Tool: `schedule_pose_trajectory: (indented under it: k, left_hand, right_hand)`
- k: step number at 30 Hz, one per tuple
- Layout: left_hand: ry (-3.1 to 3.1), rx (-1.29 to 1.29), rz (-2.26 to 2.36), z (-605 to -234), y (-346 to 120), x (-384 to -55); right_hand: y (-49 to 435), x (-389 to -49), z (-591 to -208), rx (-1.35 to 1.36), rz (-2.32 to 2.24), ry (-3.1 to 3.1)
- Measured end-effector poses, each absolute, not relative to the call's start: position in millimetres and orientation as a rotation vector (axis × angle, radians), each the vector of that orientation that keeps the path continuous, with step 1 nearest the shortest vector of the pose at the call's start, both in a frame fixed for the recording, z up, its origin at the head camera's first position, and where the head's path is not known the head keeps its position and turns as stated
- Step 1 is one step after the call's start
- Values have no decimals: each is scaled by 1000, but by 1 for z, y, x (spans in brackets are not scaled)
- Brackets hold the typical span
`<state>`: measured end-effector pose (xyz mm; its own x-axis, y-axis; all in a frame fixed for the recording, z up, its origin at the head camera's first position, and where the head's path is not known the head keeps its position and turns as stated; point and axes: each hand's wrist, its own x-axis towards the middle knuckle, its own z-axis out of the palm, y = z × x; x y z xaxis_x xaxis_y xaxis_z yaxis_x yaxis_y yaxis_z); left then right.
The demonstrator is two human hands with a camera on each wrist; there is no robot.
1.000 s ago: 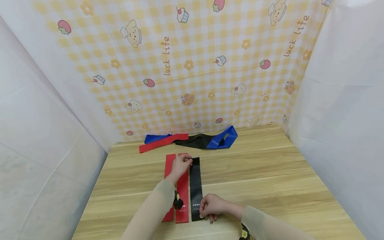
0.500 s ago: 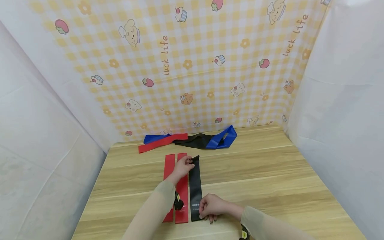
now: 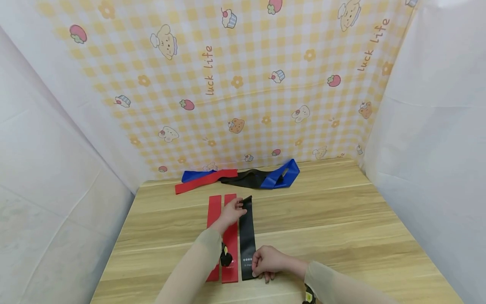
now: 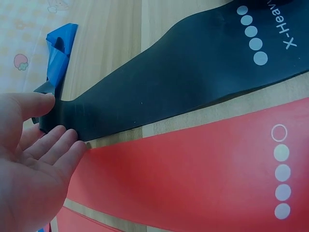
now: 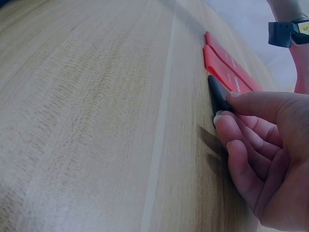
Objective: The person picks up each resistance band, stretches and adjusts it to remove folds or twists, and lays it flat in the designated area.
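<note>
A black resistance band (image 3: 247, 236), printed "X-Heavy" with a row of dots, lies lengthwise on the table. My left hand (image 3: 230, 213) pinches its far end, which is turned up slightly. In the left wrist view the thumb and index finger of that hand (image 4: 34, 164) grip the band (image 4: 140, 92), the other fingers spread below. At the near right corner my right hand (image 3: 270, 259) pinches the band between thumb and fingers, as the right wrist view shows at the black edge (image 5: 218, 96). Two red bands lie flat to the left, the closer one (image 3: 230, 236) partly under my left forearm.
Along the back of the wooden table (image 3: 322, 219) lies a loose pile: a red band (image 3: 205, 180), a black band (image 3: 247, 179) and blue band pieces (image 3: 291, 175). A patterned cloth (image 3: 243, 105) hangs behind, with white sheets on both sides.
My left hand has lifted and curled up the black band's far end, shifting slightly right. The right hand stays at the near corner.
</note>
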<state>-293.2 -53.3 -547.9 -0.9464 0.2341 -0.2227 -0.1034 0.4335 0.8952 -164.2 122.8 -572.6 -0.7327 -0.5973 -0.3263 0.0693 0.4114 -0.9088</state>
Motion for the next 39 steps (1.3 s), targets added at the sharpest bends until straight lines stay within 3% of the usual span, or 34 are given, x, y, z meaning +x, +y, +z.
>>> schedule_pose_trajectory:
  k: [39]
  left_hand:
    - [2385, 118, 1399, -545, -53, -290]
  right_hand:
    - [119, -161, -571, -499, -1280, 2114]
